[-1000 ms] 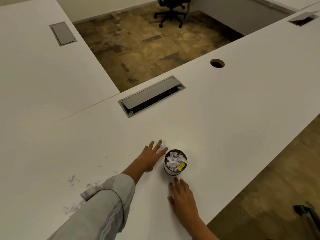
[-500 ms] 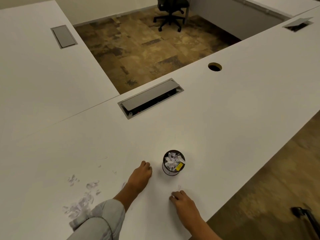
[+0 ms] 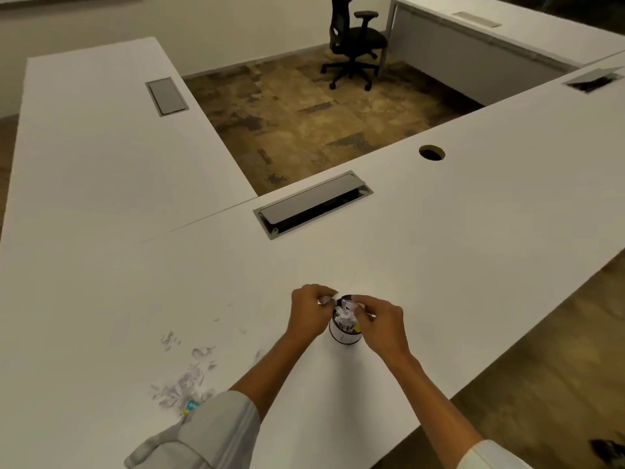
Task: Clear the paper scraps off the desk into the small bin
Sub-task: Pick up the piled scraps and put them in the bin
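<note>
A small round bin (image 3: 342, 336) stands on the white desk (image 3: 473, 252), stuffed with white paper scraps and a yellow piece. My left hand (image 3: 309, 313) is at the bin's left rim, fingers pinched on a white paper scrap (image 3: 325, 300). My right hand (image 3: 382, 324) is at the bin's right rim, fingers pinched together over the scraps inside; what it holds is hard to tell. A loose pile of paper scraps (image 3: 184, 384) with a blue-yellow bit lies on the desk to the left, near my left sleeve.
A grey cable hatch (image 3: 313, 204) with its lid ajar sits in the desk behind the bin, and a round cable hole (image 3: 431, 153) to its right. The desk's front edge runs diagonally at right. A black office chair (image 3: 353, 42) stands on the floor beyond.
Both hands have lifted off the desk surface and come together at the bin's rim, the left carrying a scrap. The camera view has tilted upward.
</note>
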{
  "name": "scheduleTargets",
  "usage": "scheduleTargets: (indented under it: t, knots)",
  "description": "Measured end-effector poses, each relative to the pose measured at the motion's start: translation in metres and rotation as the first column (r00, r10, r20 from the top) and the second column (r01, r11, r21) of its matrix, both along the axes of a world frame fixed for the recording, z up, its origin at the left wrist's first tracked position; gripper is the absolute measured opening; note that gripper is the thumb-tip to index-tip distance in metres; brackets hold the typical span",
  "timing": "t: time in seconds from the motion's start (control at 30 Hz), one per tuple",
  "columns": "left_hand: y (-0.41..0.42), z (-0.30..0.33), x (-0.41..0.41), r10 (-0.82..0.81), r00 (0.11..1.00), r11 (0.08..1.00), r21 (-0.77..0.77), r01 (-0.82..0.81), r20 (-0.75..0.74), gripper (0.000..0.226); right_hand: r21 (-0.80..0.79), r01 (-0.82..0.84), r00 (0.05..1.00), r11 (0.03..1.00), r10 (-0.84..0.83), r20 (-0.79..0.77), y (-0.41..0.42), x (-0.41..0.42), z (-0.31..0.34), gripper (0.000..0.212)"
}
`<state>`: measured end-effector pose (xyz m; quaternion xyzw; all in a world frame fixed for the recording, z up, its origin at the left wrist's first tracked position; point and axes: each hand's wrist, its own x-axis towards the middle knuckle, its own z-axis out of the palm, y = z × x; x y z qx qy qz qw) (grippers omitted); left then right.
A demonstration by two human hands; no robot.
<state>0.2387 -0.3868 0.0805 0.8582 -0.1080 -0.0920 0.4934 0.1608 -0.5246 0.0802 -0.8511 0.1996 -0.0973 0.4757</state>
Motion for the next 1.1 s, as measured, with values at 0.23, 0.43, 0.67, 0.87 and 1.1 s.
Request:
scheduleTargets:
  t: [0.23, 0.43, 0.67, 0.87, 1.1]
  knots:
    - [-0.010, 0.004, -0.010, -0.241, 0.962, 0.971, -0.024, 0.240, -0.126, 0.072, -0.088, 0.028, 0.998, 0.996, -0.034, -0.059, -0.024, -0.007, 0.006, 0.035]
    - [0.036, -0.009, -0.016, -0.096, 0.991, 0.995, 0.021, 0.098, -0.092, 0.074, -0.090, 0.132, 0.979, 0.987, -0.144, -0.147, -0.039, -0.057, -0.042, 0.019]
    - [0.115, -0.047, -0.057, 0.111, 0.990, 0.978, 0.187, -0.092, -0.092, 0.061, -0.206, -0.111, 0.927, 0.972, 0.027, -0.373, -0.006, -0.075, -0.097, 0.032]
    - [0.160, -0.063, -0.092, 0.227, 0.967, 0.945, 0.265, -0.190, -0.113, 0.062, -0.382, -0.260, 0.907, 0.887, 0.087, -0.413, 0.009, -0.061, -0.105, 0.014]
    - [0.209, -0.072, -0.112, 0.302, 0.950, 0.900, 0.352, -0.258, -0.076, 0.065, -0.134, 0.099, 0.994, 0.986, -0.091, 0.062, 0.015, -0.046, -0.046, 0.007]
